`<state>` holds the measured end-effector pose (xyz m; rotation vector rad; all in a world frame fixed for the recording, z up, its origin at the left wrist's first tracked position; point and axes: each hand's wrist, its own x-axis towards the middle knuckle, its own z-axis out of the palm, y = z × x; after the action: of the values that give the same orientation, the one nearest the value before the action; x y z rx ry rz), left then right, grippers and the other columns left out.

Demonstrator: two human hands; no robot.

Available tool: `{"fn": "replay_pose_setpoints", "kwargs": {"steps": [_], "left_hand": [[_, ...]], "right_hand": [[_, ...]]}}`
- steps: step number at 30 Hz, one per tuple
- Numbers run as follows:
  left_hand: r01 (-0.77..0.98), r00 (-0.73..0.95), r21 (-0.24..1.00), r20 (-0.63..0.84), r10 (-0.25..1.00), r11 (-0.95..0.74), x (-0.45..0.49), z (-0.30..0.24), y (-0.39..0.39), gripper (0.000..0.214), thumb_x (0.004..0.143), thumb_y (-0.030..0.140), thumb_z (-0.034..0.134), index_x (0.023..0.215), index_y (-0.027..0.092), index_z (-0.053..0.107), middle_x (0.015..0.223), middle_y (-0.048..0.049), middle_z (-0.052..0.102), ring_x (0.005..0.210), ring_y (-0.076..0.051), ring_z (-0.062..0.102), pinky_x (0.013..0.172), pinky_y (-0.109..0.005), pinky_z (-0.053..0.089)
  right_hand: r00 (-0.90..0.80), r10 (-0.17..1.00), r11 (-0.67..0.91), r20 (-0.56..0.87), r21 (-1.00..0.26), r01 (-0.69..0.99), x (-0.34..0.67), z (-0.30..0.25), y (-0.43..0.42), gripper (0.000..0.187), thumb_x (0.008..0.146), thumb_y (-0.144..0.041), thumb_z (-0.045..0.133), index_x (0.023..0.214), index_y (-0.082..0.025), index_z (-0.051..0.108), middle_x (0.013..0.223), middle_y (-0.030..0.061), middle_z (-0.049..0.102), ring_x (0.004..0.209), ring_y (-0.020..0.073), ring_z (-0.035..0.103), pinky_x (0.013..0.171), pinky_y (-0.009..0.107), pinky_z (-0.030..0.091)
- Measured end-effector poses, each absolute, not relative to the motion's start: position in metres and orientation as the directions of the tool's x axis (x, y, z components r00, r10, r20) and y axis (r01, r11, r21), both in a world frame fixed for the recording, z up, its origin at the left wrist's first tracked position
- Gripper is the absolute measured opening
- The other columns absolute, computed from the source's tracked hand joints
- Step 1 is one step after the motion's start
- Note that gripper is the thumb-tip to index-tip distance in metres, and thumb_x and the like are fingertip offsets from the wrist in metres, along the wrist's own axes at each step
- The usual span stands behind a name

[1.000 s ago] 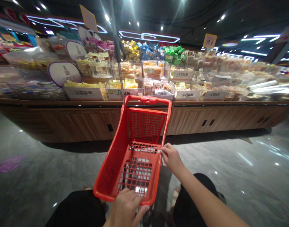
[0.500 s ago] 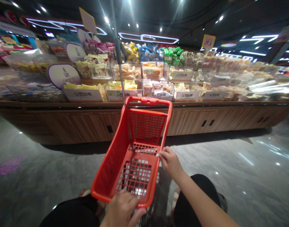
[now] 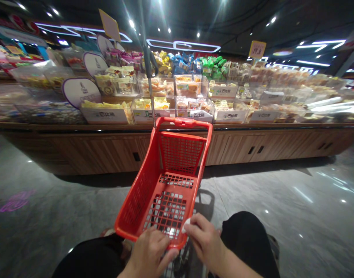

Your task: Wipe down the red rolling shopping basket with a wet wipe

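**Two hands on the near rim of an empty red basket before a snack display**

A person crouched or sat low on the polished floor of a shop, with both hands at the near edge of a red plastic basket. The left hand lay over the near rim, fingers curled across it in a loose grasp. The right hand was just beside it at the near right corner, fingertips closed on the rim. A small white spot showed at one fingertip, and it could not be told whether that was a nail or something held.

The basket stretched away from the hands, tilted with its far end higher. Its mesh bottom was bare and its red handle stood upright at the far end. A grey pole rose from that far end. The person's knees, in black trousers, sat either side of the hands.

Well beyond the hands ran a long wooden bench stacked with clear bins of packaged snacks. A yellow price sign stood above it, far off to the right.

By the look of it, the step in hand was steadying or positioning the basket from its near end. Both hands were bunched at one corner, so any shift of the basket would likely call for a firmer, wider hold across the rim to keep it from twisting.
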<state>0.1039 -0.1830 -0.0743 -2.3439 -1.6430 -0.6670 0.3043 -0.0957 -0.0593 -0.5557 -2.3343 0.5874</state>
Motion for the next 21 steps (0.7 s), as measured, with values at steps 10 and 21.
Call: {"fn": "replay_pose_setpoints", "kwargs": {"steps": [10,21], "left_hand": [[0.928,0.301,0.059,0.464,0.833,-0.369,0.098,-0.077,-0.186,0.018,0.081,0.035,0.056,0.07,0.021,0.056,0.065,0.0004,0.061,0.061,-0.016,0.057,0.06,-0.03,0.042],[0.909,0.34,0.049,0.485,0.806,-0.413,0.089,-0.068,-0.188,0.019,0.08,0.037,0.058,0.07,0.021,0.056,0.063,0.0024,0.06,0.059,-0.013,0.055,0.06,-0.027,0.043]], "right_hand": [[-0.723,0.522,0.794,0.452,-0.567,0.219,0.305,-0.053,-0.103,0.023,0.088,-0.011,0.044,0.1,-0.02,0.061,0.09,0.0071,0.054,0.079,0.0172,0.053,0.07,0.027,0.047],[-0.507,0.642,0.756,0.576,-0.587,0.29,0.288,-0.044,-0.039,0.018,0.091,-0.016,0.045,0.087,-0.02,0.063,0.085,0.0044,0.051,0.077,0.0157,0.052,0.069,0.027,0.046]]}}
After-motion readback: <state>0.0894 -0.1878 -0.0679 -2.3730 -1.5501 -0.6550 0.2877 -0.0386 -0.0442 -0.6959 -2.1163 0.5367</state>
